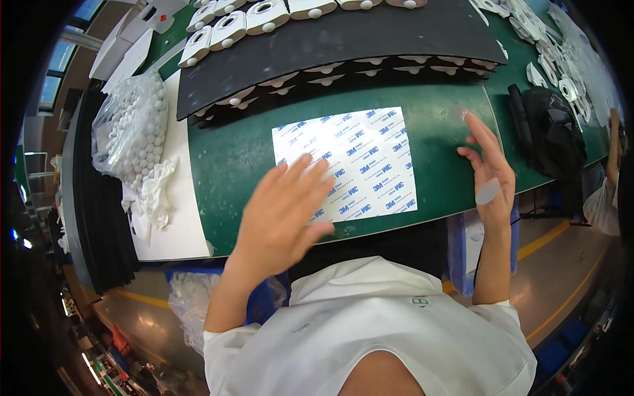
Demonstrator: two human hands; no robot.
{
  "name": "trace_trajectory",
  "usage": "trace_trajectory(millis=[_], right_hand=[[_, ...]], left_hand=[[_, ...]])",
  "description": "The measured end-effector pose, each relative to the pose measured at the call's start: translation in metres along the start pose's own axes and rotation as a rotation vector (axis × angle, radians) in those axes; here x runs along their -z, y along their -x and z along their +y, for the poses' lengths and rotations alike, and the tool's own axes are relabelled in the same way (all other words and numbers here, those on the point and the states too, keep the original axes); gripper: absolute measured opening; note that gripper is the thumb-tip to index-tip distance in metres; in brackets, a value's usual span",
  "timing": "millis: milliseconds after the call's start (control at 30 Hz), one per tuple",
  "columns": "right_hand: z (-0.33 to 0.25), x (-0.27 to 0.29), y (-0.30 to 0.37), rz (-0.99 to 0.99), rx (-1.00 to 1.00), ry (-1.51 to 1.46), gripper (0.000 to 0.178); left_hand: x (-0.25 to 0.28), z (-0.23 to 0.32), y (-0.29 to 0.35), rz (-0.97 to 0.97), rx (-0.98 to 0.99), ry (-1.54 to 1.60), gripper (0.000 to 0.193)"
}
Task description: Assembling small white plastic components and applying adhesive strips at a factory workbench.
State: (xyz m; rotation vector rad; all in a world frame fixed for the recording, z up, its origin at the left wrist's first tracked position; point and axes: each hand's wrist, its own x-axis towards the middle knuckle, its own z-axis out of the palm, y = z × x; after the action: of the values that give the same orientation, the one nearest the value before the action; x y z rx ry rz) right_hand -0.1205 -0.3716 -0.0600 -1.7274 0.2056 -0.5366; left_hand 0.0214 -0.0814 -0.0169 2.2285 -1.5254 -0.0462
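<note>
A white sheet with blue repeated print, like adhesive backing paper, lies on the green tabletop in front of me. My left hand hovers over its left edge, slightly blurred, fingers spread and nothing in them. To the right of the sheet, my right hand is raised above the table with partly bent fingers. A small see-through round piece is at its fingertips; whether pinched or stuck there is hard to see. Another pale, greyish round piece lies against the hand near the wrist.
Black boards are stacked beyond the sheet, with white parts on top and between layers. A clear bag of white balls stands at left beside a crumpled white cloth. A black bag and loose white parts occupy the right.
</note>
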Motion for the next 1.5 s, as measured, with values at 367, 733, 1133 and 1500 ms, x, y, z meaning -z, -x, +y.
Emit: trace_trajectory(millis=[367, 733, 1133, 1500], right_hand=[[0.003, 0.004, 0.002, -0.062, 0.058, 0.051, 0.08], [0.001, 0.001, 0.0, -0.063, 0.055, 0.082, 0.078], [0.001, 0.001, 0.001, -0.027, 0.067, -0.001, 0.074], [0.004, 0.003, 0.004, -0.046, 0.064, -0.009, 0.077]], left_hand=[[-0.013, 0.002, 0.008, -0.258, 0.094, 0.052, 0.106], [-0.003, -0.019, 0.007, -0.213, 0.193, -0.293, 0.077], [-0.008, 0.021, 0.069, -0.034, 0.083, -0.184, 0.047], [0.005, 0.033, 0.034, -0.054, -0.022, -0.029, 0.05]])
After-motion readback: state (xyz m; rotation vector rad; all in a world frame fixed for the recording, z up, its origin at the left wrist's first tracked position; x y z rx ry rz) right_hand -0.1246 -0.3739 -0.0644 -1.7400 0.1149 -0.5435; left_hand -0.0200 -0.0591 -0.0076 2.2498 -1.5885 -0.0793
